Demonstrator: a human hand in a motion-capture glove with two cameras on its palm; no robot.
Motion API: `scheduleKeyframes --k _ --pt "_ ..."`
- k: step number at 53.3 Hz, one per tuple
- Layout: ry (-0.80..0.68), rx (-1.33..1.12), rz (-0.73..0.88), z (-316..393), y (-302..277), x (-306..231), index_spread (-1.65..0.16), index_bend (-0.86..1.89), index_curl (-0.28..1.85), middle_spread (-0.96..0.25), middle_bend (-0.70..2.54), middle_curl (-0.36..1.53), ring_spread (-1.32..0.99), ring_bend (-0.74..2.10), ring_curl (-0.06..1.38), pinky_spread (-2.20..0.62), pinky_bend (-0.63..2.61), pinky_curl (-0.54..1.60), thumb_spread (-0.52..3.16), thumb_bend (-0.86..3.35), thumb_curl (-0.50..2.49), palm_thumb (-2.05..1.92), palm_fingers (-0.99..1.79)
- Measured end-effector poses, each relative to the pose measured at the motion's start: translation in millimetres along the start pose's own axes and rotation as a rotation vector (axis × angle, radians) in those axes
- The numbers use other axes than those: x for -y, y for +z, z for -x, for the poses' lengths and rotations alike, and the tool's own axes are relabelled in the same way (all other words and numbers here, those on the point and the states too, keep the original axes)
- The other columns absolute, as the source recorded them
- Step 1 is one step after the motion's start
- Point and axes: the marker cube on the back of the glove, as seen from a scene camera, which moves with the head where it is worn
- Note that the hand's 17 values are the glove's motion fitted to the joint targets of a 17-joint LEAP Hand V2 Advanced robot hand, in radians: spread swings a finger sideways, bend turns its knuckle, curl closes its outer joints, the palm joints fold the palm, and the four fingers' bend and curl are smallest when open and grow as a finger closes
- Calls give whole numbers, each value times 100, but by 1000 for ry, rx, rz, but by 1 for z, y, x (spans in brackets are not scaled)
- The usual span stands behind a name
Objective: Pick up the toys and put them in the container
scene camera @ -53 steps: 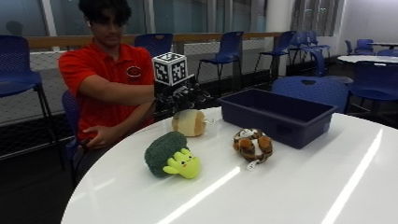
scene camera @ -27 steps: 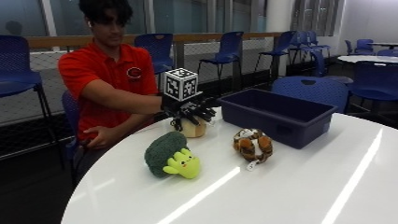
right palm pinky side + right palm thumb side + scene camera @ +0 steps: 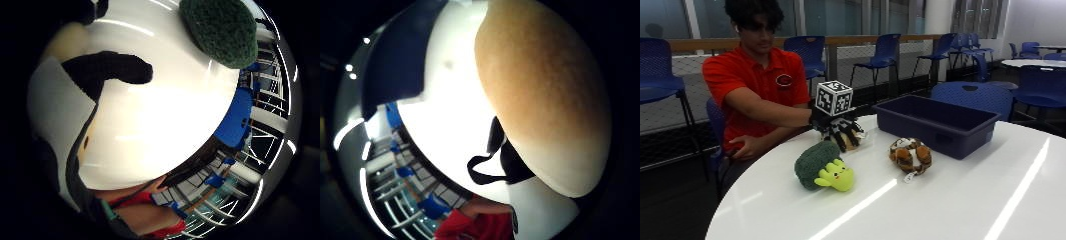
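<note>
My gloved right hand (image 3: pixel 838 131) hangs over a tan, bun-shaped plush toy (image 3: pixel 853 142) near the table's back edge, its fingers spread down across the toy's top. The toy fills much of the thumb side palm view (image 3: pixel 545 90). One black finger (image 3: pixel 107 70) reaches out straight above the white table. A green broccoli plush (image 3: pixel 823 167) with a yellow-green face lies in front of the hand, also seen in the little finger side view (image 3: pixel 220 30). A brown and white plush (image 3: pixel 910 155) lies to the right. The navy container (image 3: pixel 936 122) stands behind it, open and apart from the hand.
The round white table (image 3: pixel 939 210) stretches toward the front and right. The container's dark wall (image 3: pixel 395 55) shows beside the tan toy. The person's bare left hand (image 3: pixel 746 148) rests off the table's edge. Blue chairs (image 3: pixel 973 95) stand behind.
My hand has come down and forward from above the tan toy onto it, now covering most of it. The other toys and the container have not moved.
</note>
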Motion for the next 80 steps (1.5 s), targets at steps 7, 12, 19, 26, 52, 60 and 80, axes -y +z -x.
scheduleKeyframes --k 7,12,19,26,52,60,80 --pt "-7 -33 -49 2 -2 3 -40 13 17 -11 20 21 -15 79 35 -22 122 37 130 9 31 26 35" --pt "-37 -80 -162 6 -4 6 -40 15 19 -16 22 24 -25 86 38 -32 123 37 137 14 34 34 52" --pt "-76 -112 -230 7 -10 10 -39 17 19 -26 36 30 -39 90 40 -39 118 37 128 19 44 52 75" --pt "-93 -70 -189 -1 -24 17 -40 20 23 -34 44 35 -46 94 42 -41 112 37 111 19 53 61 97" --pt "-135 113 -380 42 -235 89 -41 19 33 -44 56 49 -48 100 48 -44 100 40 76 11 76 67 109" --pt "-270 174 -401 121 -280 113 -41 18 36 -45 53 52 -48 97 48 -45 98 40 74 8 80 64 104" --pt "-303 155 -333 210 -275 149 -43 16 39 -47 44 57 -49 92 48 -45 98 41 73 3 90 64 98"
